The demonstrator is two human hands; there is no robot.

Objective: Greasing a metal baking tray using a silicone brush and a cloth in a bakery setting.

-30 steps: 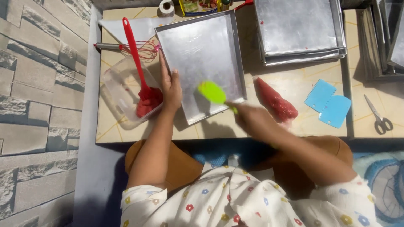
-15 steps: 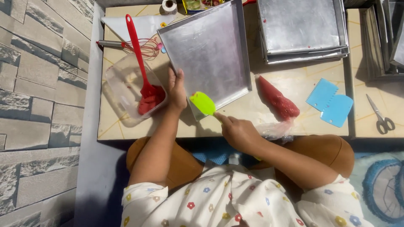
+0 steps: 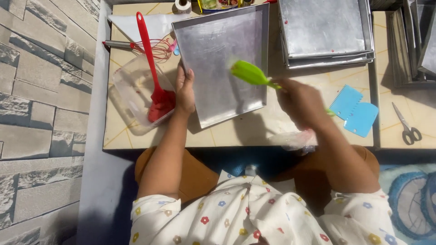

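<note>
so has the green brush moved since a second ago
Yes. The green brush in the right hand has gone from the near edge of the metal tray up over its middle, away from the person.

A single head-worn camera looks almost straight down, from close above, onto the low table (image 3: pixel 236 136) and lap.

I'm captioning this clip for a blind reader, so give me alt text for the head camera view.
Seen from above, a person's left hand grips the edge of a square metal baking tray while the right hand holds a green brush over it. A clear tub with a red spatula sits left; stacked trays, blue scrapers and scissors lie right.
</note>
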